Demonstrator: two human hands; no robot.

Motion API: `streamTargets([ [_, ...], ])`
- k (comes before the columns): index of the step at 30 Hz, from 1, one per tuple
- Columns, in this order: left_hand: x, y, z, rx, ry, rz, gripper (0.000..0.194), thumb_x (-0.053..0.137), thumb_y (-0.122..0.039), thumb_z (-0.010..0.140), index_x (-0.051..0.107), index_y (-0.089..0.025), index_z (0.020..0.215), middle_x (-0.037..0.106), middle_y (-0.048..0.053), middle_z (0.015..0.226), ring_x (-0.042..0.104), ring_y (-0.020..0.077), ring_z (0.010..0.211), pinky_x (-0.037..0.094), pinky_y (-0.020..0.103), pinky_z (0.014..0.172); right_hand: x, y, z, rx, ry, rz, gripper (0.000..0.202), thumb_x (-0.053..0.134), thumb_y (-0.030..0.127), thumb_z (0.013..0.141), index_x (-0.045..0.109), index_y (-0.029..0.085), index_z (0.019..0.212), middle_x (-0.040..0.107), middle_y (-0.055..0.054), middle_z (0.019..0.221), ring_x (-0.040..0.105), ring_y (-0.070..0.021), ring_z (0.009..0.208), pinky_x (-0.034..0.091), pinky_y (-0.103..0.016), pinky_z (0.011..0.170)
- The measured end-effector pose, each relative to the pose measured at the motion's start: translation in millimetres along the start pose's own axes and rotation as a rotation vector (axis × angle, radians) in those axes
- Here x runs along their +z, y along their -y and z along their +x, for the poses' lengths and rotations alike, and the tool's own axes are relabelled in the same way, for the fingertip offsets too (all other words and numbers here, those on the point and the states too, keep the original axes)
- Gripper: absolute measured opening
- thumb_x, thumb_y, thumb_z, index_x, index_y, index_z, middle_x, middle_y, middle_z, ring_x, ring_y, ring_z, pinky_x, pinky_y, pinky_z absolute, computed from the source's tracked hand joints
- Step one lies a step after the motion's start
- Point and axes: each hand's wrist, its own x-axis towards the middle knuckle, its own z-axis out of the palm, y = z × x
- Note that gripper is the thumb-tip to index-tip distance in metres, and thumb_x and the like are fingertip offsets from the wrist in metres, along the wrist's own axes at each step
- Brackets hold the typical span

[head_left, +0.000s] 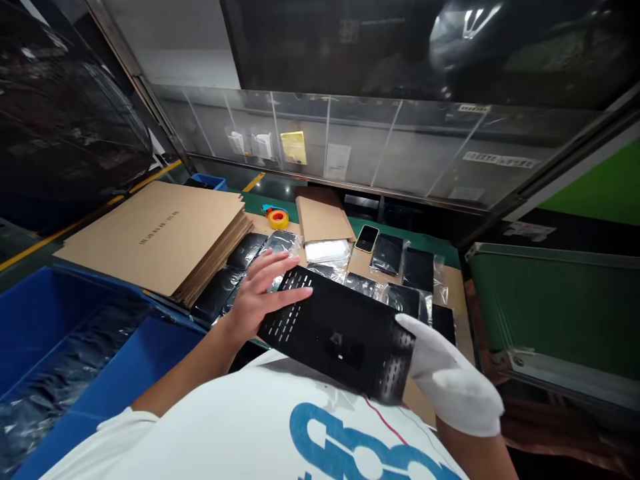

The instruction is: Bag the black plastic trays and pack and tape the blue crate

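A flat black panel (345, 327) with rows of slots at both ends is held tilted in front of my chest. My bare left hand (263, 293) grips its left end, the thumb lying across the face near the slots. At the opposite end, my right hand (440, 367) in a white glove clasps the slotted edge, its thumb on top. The fingers behind the panel are hidden. Beyond it, several black pieces in clear plastic bags (387, 253) lie on the cardboard-covered bench, partly covered by the panel.
Left of the hands stands a stack of flat cardboard (160, 233). Behind are a yellow tape roll (278, 219), an open carton (325, 213) and a phone (367, 238). A blue bin (100, 373) with bagged pieces sits lower left. A green conveyor belt (560, 300) runs at right.
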Motion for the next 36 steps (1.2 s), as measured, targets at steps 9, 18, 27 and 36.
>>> streamTargets([
  [9, 2.9, 0, 6, -0.039, -0.200, 0.226, 0.030, 0.050, -0.046, 0.090, 0.065, -0.029, 0.110, 0.057, 0.006, 0.127, 0.055, 0.0225, 0.114, 0.041, 0.045, 0.104, 0, 0, 13, -0.058, -0.152, 0.047, 0.060, 0.076, 0.016, 0.055, 0.068, 0.029, 0.113, 0.064, -0.004, 0.123, 0.048, -0.0326, 0.125, 0.038, -0.048, 0.106],
  [18, 4.9, -9, 5, -0.484, 0.077, -0.050, 0.043, 0.058, -0.035, 0.087, 0.051, -0.018, 0.049, 0.048, -0.002, 0.050, 0.046, 0.0095, 0.048, 0.040, 0.024, 0.050, 2, 19, 17, 0.284, 0.002, 0.117, 0.067, 0.035, 0.070, 0.082, 0.060, 0.024, 0.125, 0.070, -0.011, 0.105, 0.050, -0.0121, 0.046, 0.043, -0.028, 0.043],
  [27, 12.3, 2, -8, -0.124, 0.207, -0.093, 0.016, 0.059, -0.030, 0.087, 0.068, -0.021, 0.079, 0.069, 0.001, 0.075, 0.061, 0.0140, 0.073, 0.048, 0.033, 0.087, -11, -14, 32, 0.560, 0.051, 0.344, 0.071, 0.036, 0.072, 0.082, 0.065, 0.015, 0.113, 0.070, -0.013, 0.100, 0.065, -0.0180, 0.062, 0.048, -0.027, 0.045],
  [36, 91.0, 60, -11, -0.159, 0.504, -0.143, 0.023, 0.055, -0.035, 0.088, 0.069, -0.032, 0.106, 0.070, 0.005, 0.109, 0.060, 0.0199, 0.102, 0.038, 0.042, 0.103, -58, -76, 31, 0.388, -0.318, 0.116, 0.027, 0.069, 0.043, 0.072, 0.071, 0.026, 0.093, 0.073, -0.005, 0.095, 0.068, -0.0273, 0.091, 0.058, -0.043, 0.072],
])
